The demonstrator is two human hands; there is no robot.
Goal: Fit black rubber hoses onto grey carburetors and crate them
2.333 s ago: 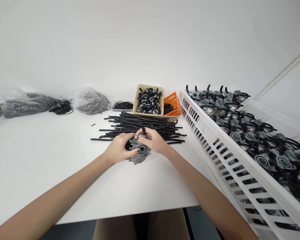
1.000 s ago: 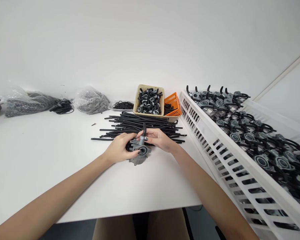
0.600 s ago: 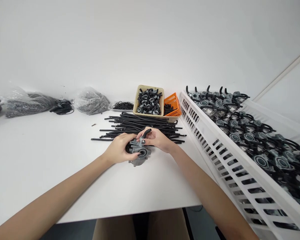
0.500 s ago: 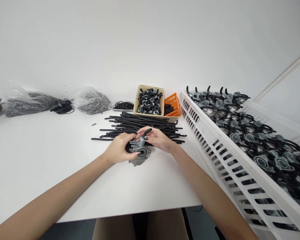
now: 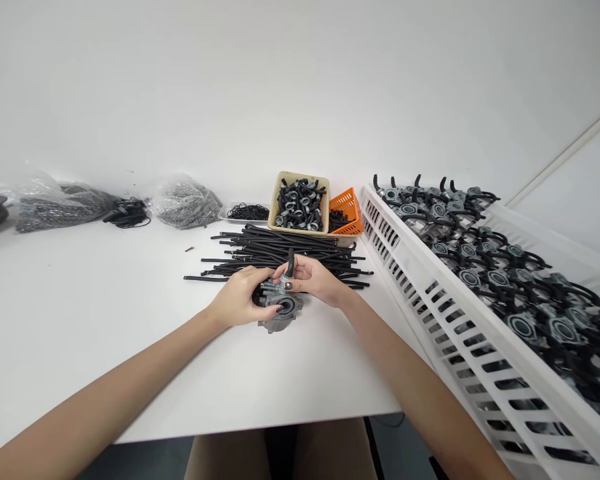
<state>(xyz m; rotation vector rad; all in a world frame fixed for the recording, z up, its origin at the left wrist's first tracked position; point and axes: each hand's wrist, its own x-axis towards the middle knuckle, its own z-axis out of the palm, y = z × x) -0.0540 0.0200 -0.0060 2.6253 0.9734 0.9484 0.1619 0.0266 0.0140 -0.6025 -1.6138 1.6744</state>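
Observation:
Above the white table, my left hand (image 5: 244,297) is closed around the left side of a grey metal carburetor (image 5: 280,325), its thumb lying by the round bore. On the carburetor's top sits a silver screw cap with a black bent rubber sleeve (image 5: 291,260) standing nearly upright. My right hand (image 5: 313,279) pinches this cap between thumb and fingers. Part of the carburetor's left side is hidden by my left hand. Just behind both hands lies a pile of black rubber hoses (image 5: 275,247).
A cream bin (image 5: 275,223) of similar sleeved caps stands at the back, beside an orange basket (image 5: 356,212) and a shallow tray of black rings (image 5: 247,212). Plastic bags of small parts (image 5: 185,203) lie left. A long white crate (image 5: 430,293) full of carburetors flanks the right.
The cap's rubber sleeve has turned from leaning right to nearly upright, and my right thumb and fingers have shifted around the cap. My left hand and the carburetor stay almost in place.

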